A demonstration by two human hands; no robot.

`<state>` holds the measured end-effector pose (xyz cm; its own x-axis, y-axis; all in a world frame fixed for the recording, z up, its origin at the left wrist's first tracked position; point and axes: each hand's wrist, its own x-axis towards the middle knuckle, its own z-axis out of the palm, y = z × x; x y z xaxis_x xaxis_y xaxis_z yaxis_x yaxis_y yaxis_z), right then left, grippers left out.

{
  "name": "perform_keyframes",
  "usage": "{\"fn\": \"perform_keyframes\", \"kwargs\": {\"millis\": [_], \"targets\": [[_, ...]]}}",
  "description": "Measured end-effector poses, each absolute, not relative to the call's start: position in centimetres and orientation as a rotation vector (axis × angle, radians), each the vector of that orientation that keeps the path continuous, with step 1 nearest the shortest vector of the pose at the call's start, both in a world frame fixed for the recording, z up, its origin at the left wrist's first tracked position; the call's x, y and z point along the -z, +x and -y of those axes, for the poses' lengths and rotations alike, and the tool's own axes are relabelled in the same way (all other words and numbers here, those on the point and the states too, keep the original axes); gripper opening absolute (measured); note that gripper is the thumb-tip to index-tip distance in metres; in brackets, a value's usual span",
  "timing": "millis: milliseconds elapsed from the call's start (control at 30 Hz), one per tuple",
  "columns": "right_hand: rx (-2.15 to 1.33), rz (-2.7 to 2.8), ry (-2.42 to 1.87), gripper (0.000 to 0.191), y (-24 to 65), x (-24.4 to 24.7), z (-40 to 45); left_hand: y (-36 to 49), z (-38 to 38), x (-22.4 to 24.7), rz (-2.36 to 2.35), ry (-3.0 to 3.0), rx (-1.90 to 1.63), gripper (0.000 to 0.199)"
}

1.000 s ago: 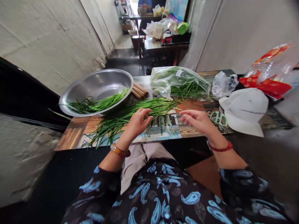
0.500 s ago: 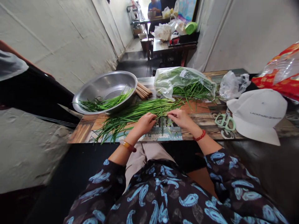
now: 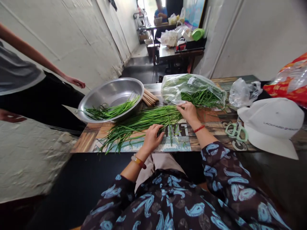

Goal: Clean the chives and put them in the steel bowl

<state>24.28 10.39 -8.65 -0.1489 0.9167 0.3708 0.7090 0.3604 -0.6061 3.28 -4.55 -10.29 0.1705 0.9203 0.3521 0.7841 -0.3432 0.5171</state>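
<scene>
A loose pile of garlic chives (image 3: 148, 117) lies across the patterned tabletop, stem ends towards the right. My right hand (image 3: 189, 112) is at those stem ends, thumb and fingertips pinched on the chives. Near the table's front edge, my left hand (image 3: 152, 138) rests beside the pile with fingers stretched and thumb apart, holding nothing. A few short green scraps lie between the hands. More chives (image 3: 126, 107) sit in a large steel basin (image 3: 111, 85) at the left. Behind my right hand, a clear plastic bag (image 3: 175, 83) holds another bunch of chives.
Wooden sticks (image 3: 150, 97) lie beside the basin. To the right are green-handled scissors (image 3: 236, 131), a white cap (image 3: 272, 119), a crumpled plastic bag (image 3: 244, 92) and a red package (image 3: 287, 80). A person (image 3: 21, 72) stands at left; another sits far back.
My hands have moved apart. The right one has reached forward to the stem ends, while the left has come down nearer the front edge and opened. The standing person's hand now shows.
</scene>
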Motion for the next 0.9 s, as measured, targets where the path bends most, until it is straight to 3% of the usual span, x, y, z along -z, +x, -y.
{"fn": "perform_keyframes", "kwargs": {"millis": [167, 300, 433, 600, 900], "targets": [[-0.72, 1.58, -1.063, 0.019, 25.5, 8.4, -6.9, 3.5, 4.9, 8.3, -1.669, 2.155, -1.329, 0.019], [-0.682, 1.64, -0.974, 0.015, 25.7, 7.2, -2.2, 4.0, 5.3, 3.8, -1.807, 2.285, -1.504, 0.021], [-0.608, 1.699, -0.93, 0.015, 25.3, 5.0, 1.1, 5.2, 5.0, 0.2, -1.672, 2.448, -1.22, 0.029], [-0.585, 1.819, -0.793, 0.014, 24.7, 2.4, 2.7, 5.8, 5.8, -1.1, -1.395, 2.488, -0.844, 0.025], [-0.824, 1.409, -0.967, 0.025, 26.5, 1.6, 1.2, 3.6, 9.0, -2.1, -1.575, 2.18, -0.966, 0.026]]}}
